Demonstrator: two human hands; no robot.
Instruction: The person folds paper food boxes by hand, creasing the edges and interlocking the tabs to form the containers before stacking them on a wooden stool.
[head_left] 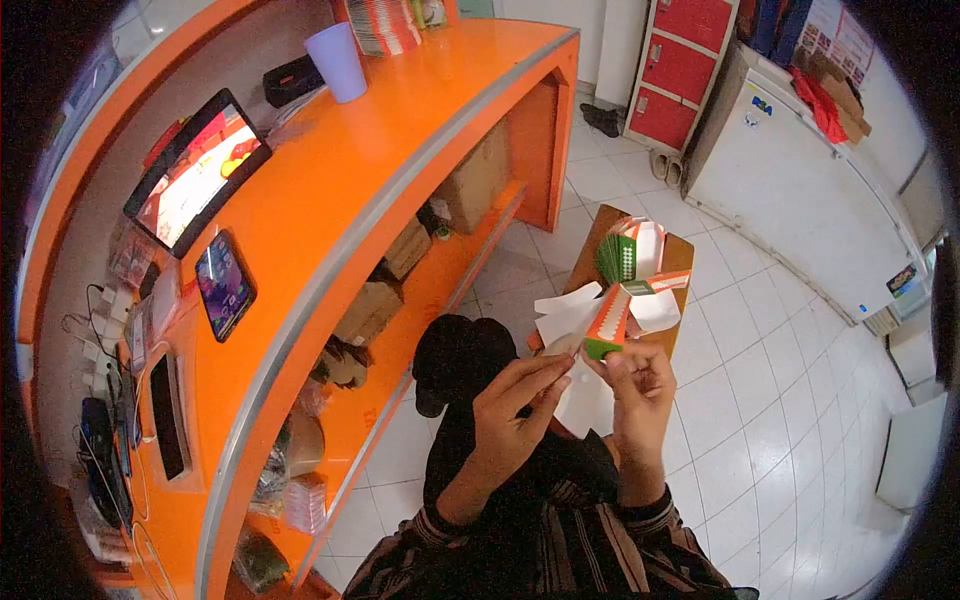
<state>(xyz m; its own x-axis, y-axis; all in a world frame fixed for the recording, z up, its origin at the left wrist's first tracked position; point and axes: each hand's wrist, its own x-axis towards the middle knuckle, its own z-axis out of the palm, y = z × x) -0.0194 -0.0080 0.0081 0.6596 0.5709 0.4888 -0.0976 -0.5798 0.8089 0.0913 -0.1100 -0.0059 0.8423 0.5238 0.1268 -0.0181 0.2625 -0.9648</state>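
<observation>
An unfolded paper food carton, printed orange, green and white with white flaps, is held up before me in both hands. My left hand is closed, thumb and fingertips pinching the carton's white edge on the left. At the green end, the bent fingers of my right hand grip the carton from the right. Just beyond it, a stack of similar flat cartons lies on a small brown wooden table. White flaps of cardboard partly cover the near side of that table.
Along my left runs a curved orange counter bearing a monitor, a tablet and a lilac cup. Boxes and bags fill its lower shelf. A white chest freezer and red lockers stand at the back right.
</observation>
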